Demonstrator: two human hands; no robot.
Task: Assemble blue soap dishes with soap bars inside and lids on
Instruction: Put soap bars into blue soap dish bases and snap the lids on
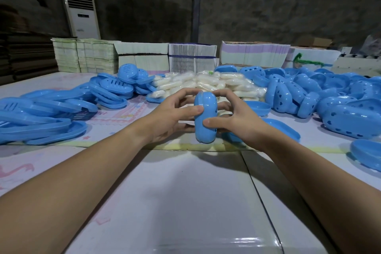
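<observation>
— Around the work area?

— Heaped on the left of the tabletop (185,192): flat blue slotted lids (47,113), stacked and overlapping. Piled at centre, behind the hands: wrapped soap bars (206,83) in clear film. Spread across the right: blue perforated dish shells (309,93), many on edge, with heart-shaped holes. Lined along the far edge: bundles of flat printed cartons (191,57). Standing against the wall at the back left: a white floor air conditioner (81,14).

— Anything in the way?

— Lying just beside the right wrist: a loose blue tray (282,128). Another plain tray (257,107) beyond the right hand, near the soap pile. Partly hidden behind the held piece: more blue parts, too covered to name.

— And the piece in hand?

— Closed blue soap dish (206,117), held on edge above the tabletop at centre, long axis upright, seam facing the camera. Smooth glossy shell, small holes showing on its right half. Contents out of sight.

— The grip?

— Left hand (169,117) clamped on the left half, thumb pressed to the seam, fingers (185,94) curled over the top. Right hand (237,117) clasping the right half, thumb on the lower front, fingers wrapped behind. Both forearms bare, stretched forward over the tabletop.
</observation>
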